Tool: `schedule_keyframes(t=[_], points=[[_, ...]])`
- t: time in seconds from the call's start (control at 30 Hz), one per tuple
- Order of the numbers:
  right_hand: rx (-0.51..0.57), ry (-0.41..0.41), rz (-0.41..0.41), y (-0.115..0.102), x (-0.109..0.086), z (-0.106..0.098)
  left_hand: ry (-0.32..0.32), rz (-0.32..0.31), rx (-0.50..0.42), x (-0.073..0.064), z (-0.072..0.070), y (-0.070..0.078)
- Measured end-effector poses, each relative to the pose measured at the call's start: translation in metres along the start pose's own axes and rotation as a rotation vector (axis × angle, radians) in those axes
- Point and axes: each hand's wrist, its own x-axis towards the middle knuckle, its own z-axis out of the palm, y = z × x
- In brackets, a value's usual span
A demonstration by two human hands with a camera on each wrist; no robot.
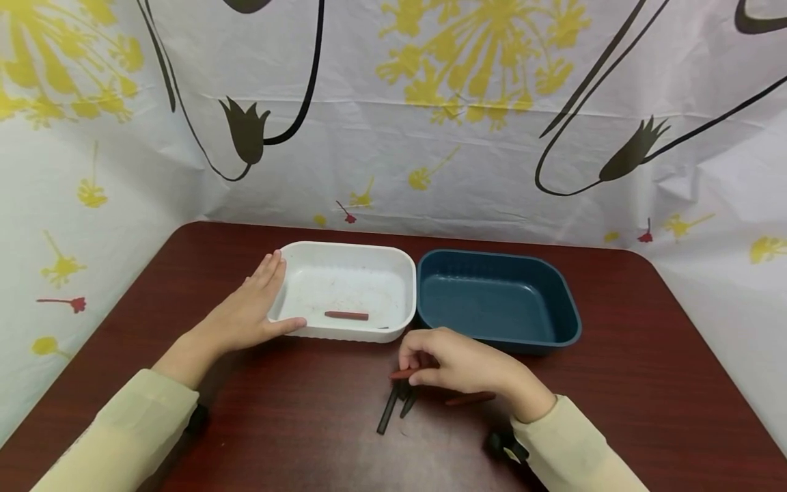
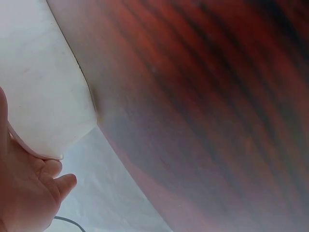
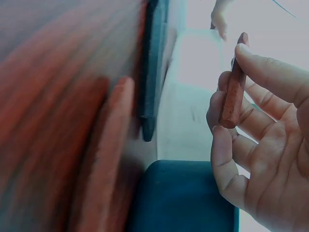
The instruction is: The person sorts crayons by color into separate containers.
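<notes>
My left hand [image 1: 246, 314] rests on the left end of the white tray [image 1: 332, 280], fingers straight along its rim and thumb over the front edge. A reddish-brown crayon [image 1: 347, 315] lies inside that tray. Just in front of the trays, my right hand [image 1: 461, 363] pinches another reddish-brown crayon [image 3: 233, 96] between thumb and fingers. Below it on the table lie dark crayons [image 1: 387, 412], partly hidden by the hand. One more reddish-brown crayon [image 1: 470, 398] lies under the right wrist; it looms large and blurred in the right wrist view.
A dark blue tray [image 1: 492, 301] with nothing visible in it stands against the white tray's right side. Both are on a dark red-brown table [image 1: 295, 410]. A white cloth [image 1: 369, 89] with yellow and brown flower prints hangs behind and at the sides.
</notes>
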Motion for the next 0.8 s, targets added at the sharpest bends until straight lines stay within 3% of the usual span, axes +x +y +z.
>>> schedule_keyframes(t=[0.17, 0.8], points=[[-0.011, 0.012, -0.036, -0.005, 0.006, -0.003, 0.004, 0.000, 0.000, 0.000, 0.001, 0.000], [0.059, 0.043, -0.042, -0.008, 0.026, -0.017, 0.009, -0.003, -0.008, 0.000, 0.001, 0.001]])
